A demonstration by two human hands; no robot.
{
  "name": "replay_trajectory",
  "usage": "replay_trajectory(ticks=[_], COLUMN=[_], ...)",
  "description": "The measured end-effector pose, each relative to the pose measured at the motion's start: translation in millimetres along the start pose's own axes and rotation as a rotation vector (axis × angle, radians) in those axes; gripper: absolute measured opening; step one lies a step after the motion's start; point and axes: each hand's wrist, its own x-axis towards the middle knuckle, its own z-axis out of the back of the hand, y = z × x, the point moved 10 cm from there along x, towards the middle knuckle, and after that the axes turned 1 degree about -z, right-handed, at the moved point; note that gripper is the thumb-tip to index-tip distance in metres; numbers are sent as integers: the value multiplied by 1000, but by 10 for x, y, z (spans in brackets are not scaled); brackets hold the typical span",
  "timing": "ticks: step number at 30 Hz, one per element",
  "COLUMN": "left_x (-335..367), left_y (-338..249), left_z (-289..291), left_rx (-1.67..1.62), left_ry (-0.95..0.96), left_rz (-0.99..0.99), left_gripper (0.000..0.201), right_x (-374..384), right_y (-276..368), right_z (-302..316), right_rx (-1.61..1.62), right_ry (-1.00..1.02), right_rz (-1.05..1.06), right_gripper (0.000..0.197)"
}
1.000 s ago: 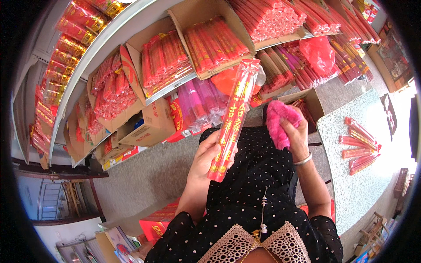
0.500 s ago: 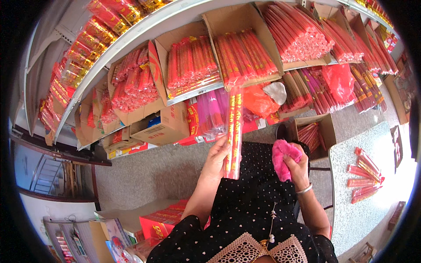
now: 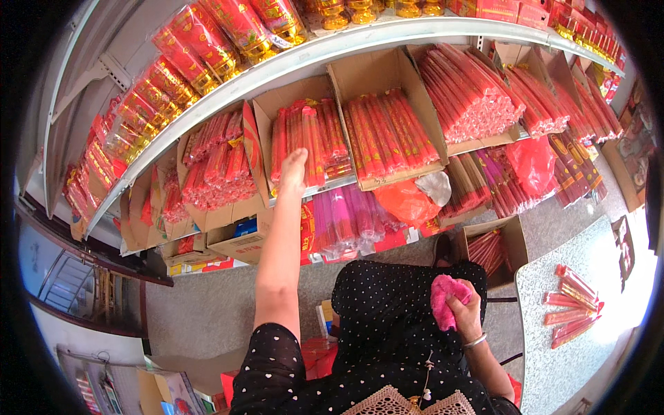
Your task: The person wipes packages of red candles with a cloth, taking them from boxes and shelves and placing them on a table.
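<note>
My left arm stretches forward to a shelf carton filled with slim red packs in clear wrap. My left hand is closed at the side of one long red wrapped pack, which lies over the stack; the fingertips are partly hidden. My right hand grips a crumpled, fluffy pink cloth in front of my dark dotted skirt.
Right of that carton stands another carton of red packs. Above runs a metal shelf edge bearing red and gold goods. An orange-red plastic bag hangs below. At the right, a speckled table carries several red packs.
My left hand has moved forward and left from my front to the carton, carrying the red pack along. My right hand still holds the cloth, slightly lower. The view has tilted up.
</note>
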Motion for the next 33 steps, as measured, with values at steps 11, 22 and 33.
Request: replay_trajectory(ticks=[11,22,33], left_x=[-566,35,-282], left_y=[77,251,110], left_z=[-291,-436,-510], left_rx=[765,904,860], left_ry=[63,86,-47], left_rz=[-500,-415,-419], left_gripper=[15,19,19], right_x=[-42,-16,-41], right_y=[-206,-223,-167], right_z=[-113,-158,-146], right_rx=[42,2,45], right_ry=[41,17,22], right_rz=[-52,-47,-45], right_gripper=[30,28,29])
